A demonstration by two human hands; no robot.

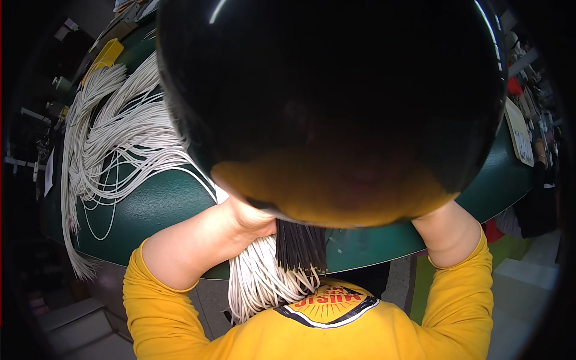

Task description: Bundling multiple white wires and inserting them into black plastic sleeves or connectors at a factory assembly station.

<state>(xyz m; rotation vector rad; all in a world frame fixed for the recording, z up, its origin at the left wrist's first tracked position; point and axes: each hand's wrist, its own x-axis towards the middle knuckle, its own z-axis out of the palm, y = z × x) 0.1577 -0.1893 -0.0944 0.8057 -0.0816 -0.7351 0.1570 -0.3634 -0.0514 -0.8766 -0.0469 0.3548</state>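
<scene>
Much of my left hand (253,217) and nearly all of my right hand (433,219) lie behind a large glossy black dome (330,108). Only the heel and wrist of the left show, and just the wrist area of the right; the fingers of both are hidden. Right beside my left hand, a bundle of white wires (258,279) hangs over the table's near edge. A bunch of straight black wires (299,246) with small yellowish tips lies against it. I cannot make out whether either hand holds them.
Long white wires (132,135) lie in a loose, looping heap across the left of the dark green table (162,207), some ends drooping over its edge. Behind them is a yellow bin (108,53). At the right edge sits a pale tray-like panel (519,132).
</scene>
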